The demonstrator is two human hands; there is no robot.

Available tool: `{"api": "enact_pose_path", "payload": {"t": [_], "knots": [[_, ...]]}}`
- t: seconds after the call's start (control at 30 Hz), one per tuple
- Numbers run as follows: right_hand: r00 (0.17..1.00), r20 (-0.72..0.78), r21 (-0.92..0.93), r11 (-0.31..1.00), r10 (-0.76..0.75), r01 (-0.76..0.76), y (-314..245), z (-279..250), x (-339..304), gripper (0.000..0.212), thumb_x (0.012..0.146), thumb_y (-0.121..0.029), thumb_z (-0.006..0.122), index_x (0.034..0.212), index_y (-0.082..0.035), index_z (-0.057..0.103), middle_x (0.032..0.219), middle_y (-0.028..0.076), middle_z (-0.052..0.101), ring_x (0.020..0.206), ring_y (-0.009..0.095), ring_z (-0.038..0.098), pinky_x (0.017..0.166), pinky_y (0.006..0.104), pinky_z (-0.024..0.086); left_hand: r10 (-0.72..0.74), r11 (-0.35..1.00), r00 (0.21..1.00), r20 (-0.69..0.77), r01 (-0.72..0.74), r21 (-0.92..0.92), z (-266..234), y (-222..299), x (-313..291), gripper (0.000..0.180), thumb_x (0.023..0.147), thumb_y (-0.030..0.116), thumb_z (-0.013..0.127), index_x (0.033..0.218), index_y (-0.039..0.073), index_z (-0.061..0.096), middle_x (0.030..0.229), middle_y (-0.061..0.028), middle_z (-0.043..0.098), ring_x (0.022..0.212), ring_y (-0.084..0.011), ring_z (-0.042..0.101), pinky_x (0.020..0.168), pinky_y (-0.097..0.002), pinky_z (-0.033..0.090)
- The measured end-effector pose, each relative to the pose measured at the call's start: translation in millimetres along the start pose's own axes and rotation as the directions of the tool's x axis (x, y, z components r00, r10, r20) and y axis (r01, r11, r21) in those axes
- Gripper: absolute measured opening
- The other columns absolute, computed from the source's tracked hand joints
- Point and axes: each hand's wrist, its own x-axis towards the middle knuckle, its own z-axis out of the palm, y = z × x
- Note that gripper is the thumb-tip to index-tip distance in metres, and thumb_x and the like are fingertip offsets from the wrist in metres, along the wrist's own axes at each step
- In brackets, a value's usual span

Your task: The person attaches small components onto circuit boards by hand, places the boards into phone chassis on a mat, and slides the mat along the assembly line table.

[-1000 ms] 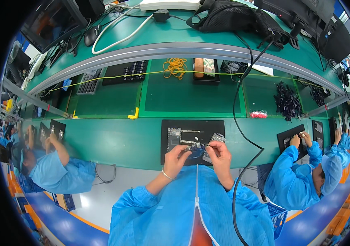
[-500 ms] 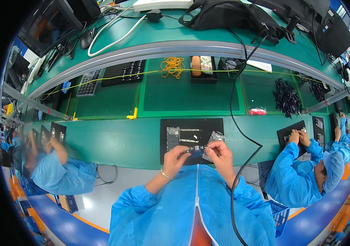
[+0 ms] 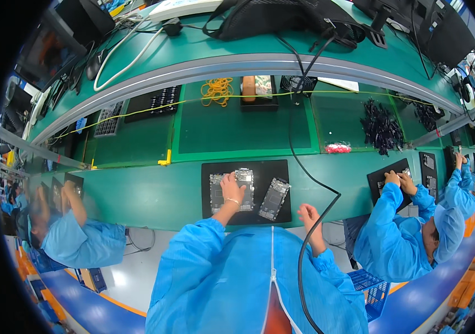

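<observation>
Two-handed handling of a part apparently over, the left hand (image 3: 233,189) reaches over silver-grey rectangular circuit boards (image 3: 218,192), its grip unclear; the right hand (image 3: 310,215) hangs loosely open.

A fisheye view looks down from head height, close over the near edge of the surface (image 3: 132,195), facing its far edge

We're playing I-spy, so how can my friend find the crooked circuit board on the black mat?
At the long green workbench, find the black mat near the picture's middle. The crooked circuit board lies on the mat's right side. Unlike the two straight boards by the camera wearer's left hand, it sits tilted and apart.
</observation>
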Motion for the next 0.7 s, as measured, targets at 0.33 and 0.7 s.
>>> {"api": "enact_pose_path", "payload": {"t": [0.33, 0.7], "knots": [[0.999, 0.046, -0.004, 1.0, 0.004, -0.004, 1.3, -11.8, 4.5, 0.036, 0.087, -0.028, 0.055, 0.11, 0.0, 0.051, 0.1, 0.008, 0.057, 0.09, 0.016, 0.057, 0.076, 0.0262, 0.046, 0.012, 0.999, 0.893, 0.45, -0.025, 0.021, 18.9, 100.8, -38.8, 0.077, 0.059, 0.023, 0.079, 0.119, 0.002, 0.036, 0.114, -0.0183, 0.044, 0.102, -0.0362, 0.044, 0.084, -0.0396, 0.041], [0.968, -0.007, -0.131, 0.96, -0.25, 0.247, -34.1, 29.6, 30.2, 0.031, 0.086, -0.02, 0.056, 0.11, 0.0, 0.053, 0.099, 0.008, 0.059, 0.09, 0.013, 0.058, 0.076, 0.0255, 0.046, 0.272, 0.557, 0.762, 0.587, 0.373, -0.742, -24.3, 53.4, -32.6, 0.026, 0.083, 0.009, 0.059, 0.104, -0.002, 0.05, 0.096, -0.0057, 0.06, 0.087, -0.0109, 0.056, 0.076, -0.0239, 0.045]]}}
